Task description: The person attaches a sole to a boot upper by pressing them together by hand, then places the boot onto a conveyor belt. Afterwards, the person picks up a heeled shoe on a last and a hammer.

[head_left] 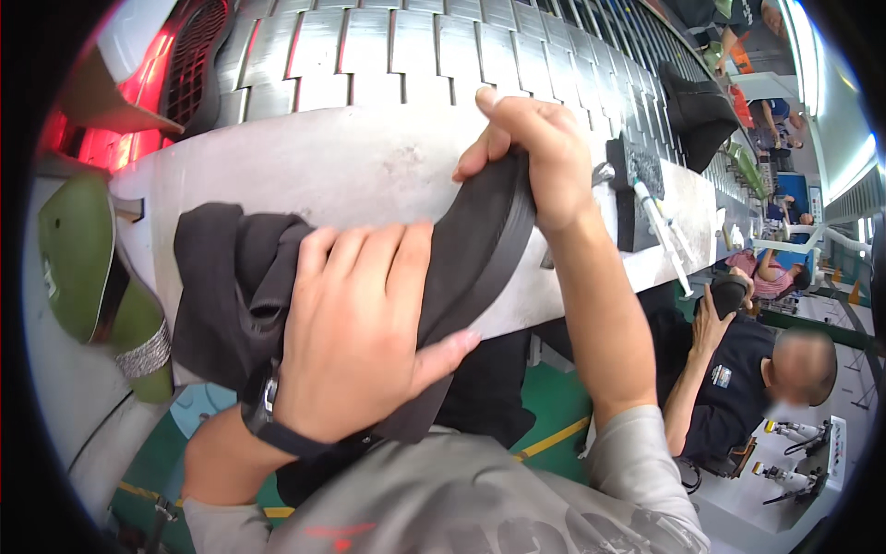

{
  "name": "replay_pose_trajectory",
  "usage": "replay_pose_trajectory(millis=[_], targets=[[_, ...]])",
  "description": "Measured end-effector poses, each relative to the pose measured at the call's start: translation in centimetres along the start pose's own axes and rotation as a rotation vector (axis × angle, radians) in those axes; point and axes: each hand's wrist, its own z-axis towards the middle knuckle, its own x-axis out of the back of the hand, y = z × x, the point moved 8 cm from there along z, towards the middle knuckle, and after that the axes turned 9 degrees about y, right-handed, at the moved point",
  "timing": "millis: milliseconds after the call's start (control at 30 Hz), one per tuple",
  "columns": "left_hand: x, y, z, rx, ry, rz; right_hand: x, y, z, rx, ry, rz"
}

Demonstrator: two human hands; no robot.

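Observation:
A black boot (475, 245) lies on its side across the pale worktable (355, 152), its soft fabric shaft (231, 277) crumpled at the left. My left hand (355, 319), with a dark watch at the wrist, presses over the middle of the boot. Its fingers lie across the upper and the thumb rests along the sole's edge. At the toe end my right hand (540, 152) grips the boot, fingers curled round the toe and thumb raised. The dark sole edge curves between the two hands. Parts of the upper are hidden under my left hand.
Beyond the table runs a metal-plate conveyor (415, 55), with another black boot (701, 115) at its right. A green shoe last (78, 258) stands left, near a red-lit unit. White-handled tools (660, 226) lie beside a black block (637, 175). A co-worker (738, 379) holds a black shoe (728, 294).

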Motion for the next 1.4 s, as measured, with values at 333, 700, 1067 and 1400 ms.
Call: replay_pose_trajectory(millis=[333,700,1067,1400], targets=[[2.3,1.9,-12.8,-0.124,0.118,0.166,0.0,3.0,0.9,0.077,-0.082,0.31],[11.2,-2.1,-2.3,-0.171,0.626,-0.125,0.9,6.8,-18.4,-0.264,-0.142,-0.106],[-3.8,-0.7,6.4,0.025,-0.088,0.272,5.1,4.6,-10.1,0.149,0.541,0.455],[-4.2,-2.3,4.9,0.01,0.047,0.184,0.5,4.5,-5.7,0.069,0.181,0.249]])
